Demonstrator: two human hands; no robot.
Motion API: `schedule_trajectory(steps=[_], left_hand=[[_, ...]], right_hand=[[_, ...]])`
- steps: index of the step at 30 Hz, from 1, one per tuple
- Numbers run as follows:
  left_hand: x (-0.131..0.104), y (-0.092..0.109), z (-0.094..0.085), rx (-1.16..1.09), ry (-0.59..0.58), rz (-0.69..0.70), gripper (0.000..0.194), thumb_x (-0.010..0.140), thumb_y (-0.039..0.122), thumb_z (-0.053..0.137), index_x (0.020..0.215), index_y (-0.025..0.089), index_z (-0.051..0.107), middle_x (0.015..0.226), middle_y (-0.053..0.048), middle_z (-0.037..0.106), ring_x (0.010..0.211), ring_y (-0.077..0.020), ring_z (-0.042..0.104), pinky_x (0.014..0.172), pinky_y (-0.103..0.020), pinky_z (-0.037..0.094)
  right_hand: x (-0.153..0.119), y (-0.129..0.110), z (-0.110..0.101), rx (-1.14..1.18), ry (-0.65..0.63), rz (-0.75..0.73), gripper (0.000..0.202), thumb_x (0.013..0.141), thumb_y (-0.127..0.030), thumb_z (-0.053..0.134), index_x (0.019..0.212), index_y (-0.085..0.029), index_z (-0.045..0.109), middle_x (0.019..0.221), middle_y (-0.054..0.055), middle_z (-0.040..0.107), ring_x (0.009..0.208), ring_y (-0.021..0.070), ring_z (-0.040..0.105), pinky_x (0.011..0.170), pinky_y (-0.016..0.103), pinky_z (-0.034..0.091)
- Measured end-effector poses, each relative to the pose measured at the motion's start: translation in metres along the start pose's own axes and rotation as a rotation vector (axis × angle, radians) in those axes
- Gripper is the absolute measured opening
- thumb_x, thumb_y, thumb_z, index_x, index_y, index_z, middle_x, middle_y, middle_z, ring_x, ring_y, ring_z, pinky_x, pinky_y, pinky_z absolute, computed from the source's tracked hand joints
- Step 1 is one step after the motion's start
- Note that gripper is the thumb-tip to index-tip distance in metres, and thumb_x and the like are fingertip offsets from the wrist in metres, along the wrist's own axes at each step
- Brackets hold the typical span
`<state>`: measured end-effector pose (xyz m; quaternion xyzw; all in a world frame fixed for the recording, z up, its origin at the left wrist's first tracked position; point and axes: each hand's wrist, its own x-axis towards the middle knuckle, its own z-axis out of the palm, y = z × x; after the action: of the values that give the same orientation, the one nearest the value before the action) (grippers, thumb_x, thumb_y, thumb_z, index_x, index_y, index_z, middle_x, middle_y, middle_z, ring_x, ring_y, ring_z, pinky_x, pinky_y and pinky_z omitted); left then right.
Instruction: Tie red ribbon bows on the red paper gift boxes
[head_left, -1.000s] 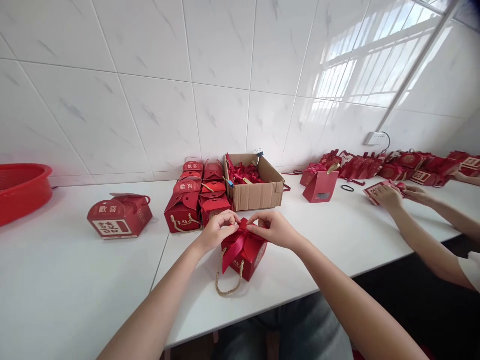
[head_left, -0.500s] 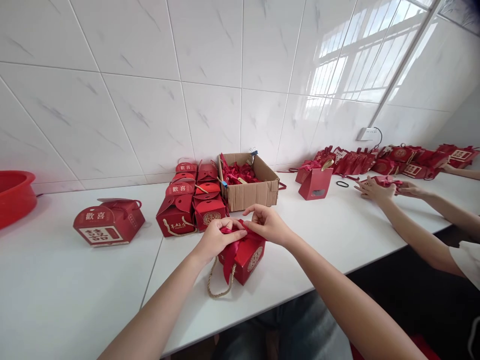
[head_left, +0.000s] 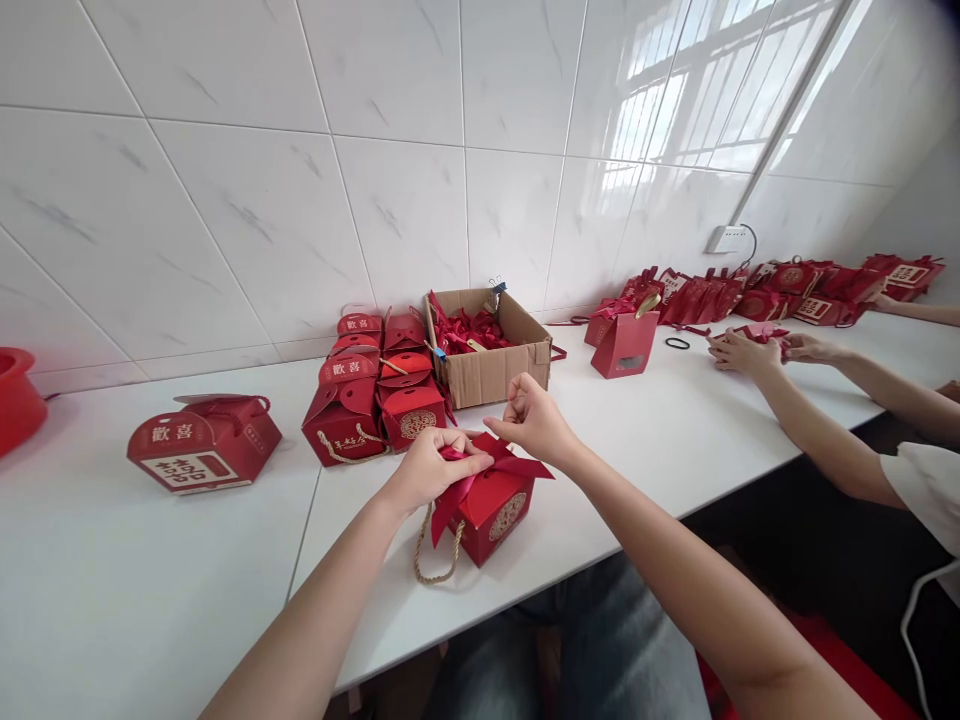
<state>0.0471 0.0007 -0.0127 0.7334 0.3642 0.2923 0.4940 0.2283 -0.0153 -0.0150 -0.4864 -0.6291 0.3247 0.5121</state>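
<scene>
A small red gift box stands on the white table in front of me, with a gold round emblem on its side and a twisted rope handle. A red ribbon lies across its top, tied in a bow. My left hand pinches the ribbon between thumb and fingers at the box's left top. Just above the right side of the bow, my right hand is raised, its fingers curled and the thumb apart from them, holding nothing visible.
Behind stand stacked red boxes and a cardboard box of red ribbons. A lone red box and a red basin are at left. At right, a co-worker's hands handle a box; more red boxes line the wall.
My right hand has let go of the ribbon and lifted slightly; a ribbon end now sticks out to the right. My left hand stays on the ribbon. The view has shifted slightly.
</scene>
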Motion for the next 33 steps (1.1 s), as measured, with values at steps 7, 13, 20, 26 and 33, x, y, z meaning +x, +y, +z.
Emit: schedule_trajectory(steps=[7, 13, 20, 26, 33], left_hand=[[-0.002, -0.002, 0.002, 0.016, 0.027, 0.034, 0.052, 0.068, 0.032, 0.07, 0.053, 0.021, 0.021, 0.069, -0.004, 0.069, 0.093, -0.0249, 0.063, 0.081, -0.035, 0.045], [0.0, -0.002, 0.005, 0.031, 0.098, 0.083, 0.053, 0.069, 0.032, 0.07, 0.054, 0.021, 0.02, 0.076, -0.005, 0.07, 0.096, -0.0249, 0.063, 0.08, -0.035, 0.046], [0.0, -0.006, 0.008, 0.081, 0.177, 0.151, 0.041, 0.069, 0.036, 0.07, 0.05, 0.021, 0.038, 0.08, -0.006, 0.071, 0.099, -0.0261, 0.062, 0.087, -0.037, 0.045], [0.0, -0.006, 0.006, 0.112, 0.173, 0.139, 0.026, 0.069, 0.037, 0.071, 0.057, 0.019, 0.057, 0.084, -0.007, 0.071, 0.1, -0.0272, 0.062, 0.084, -0.036, 0.046], [0.0, -0.006, 0.007, 0.105, 0.186, 0.108, 0.028, 0.068, 0.037, 0.072, 0.056, 0.017, 0.057, 0.085, -0.009, 0.069, 0.103, -0.0289, 0.062, 0.085, -0.038, 0.045]], right_hand=[[-0.008, -0.003, -0.004, 0.012, 0.001, 0.018, 0.037, 0.071, -0.039, 0.066, 0.094, -0.023, 0.044, 0.07, -0.005, 0.054, 0.051, 0.0094, 0.048, 0.053, 0.024, 0.039], [-0.035, -0.013, -0.022, -0.383, 0.017, 0.116, 0.033, 0.08, -0.052, 0.054, 0.074, -0.02, 0.054, 0.078, 0.004, 0.061, 0.061, 0.015, 0.054, 0.058, 0.029, 0.041], [-0.05, -0.025, -0.025, -0.655, -0.024, 0.148, 0.034, 0.083, -0.043, 0.05, 0.059, -0.021, 0.043, 0.058, 0.002, 0.056, 0.054, 0.0149, 0.046, 0.052, 0.027, 0.032], [-0.063, -0.036, -0.02, -0.528, -0.128, 0.207, 0.041, 0.081, -0.043, 0.052, 0.052, -0.02, 0.037, 0.05, -0.002, 0.039, 0.049, 0.0107, 0.032, 0.046, 0.026, 0.025], [-0.077, -0.024, -0.011, -0.276, -0.319, 0.317, 0.047, 0.085, -0.052, 0.047, 0.051, -0.019, 0.042, 0.048, -0.002, 0.041, 0.045, 0.0101, 0.034, 0.046, 0.026, 0.029]])
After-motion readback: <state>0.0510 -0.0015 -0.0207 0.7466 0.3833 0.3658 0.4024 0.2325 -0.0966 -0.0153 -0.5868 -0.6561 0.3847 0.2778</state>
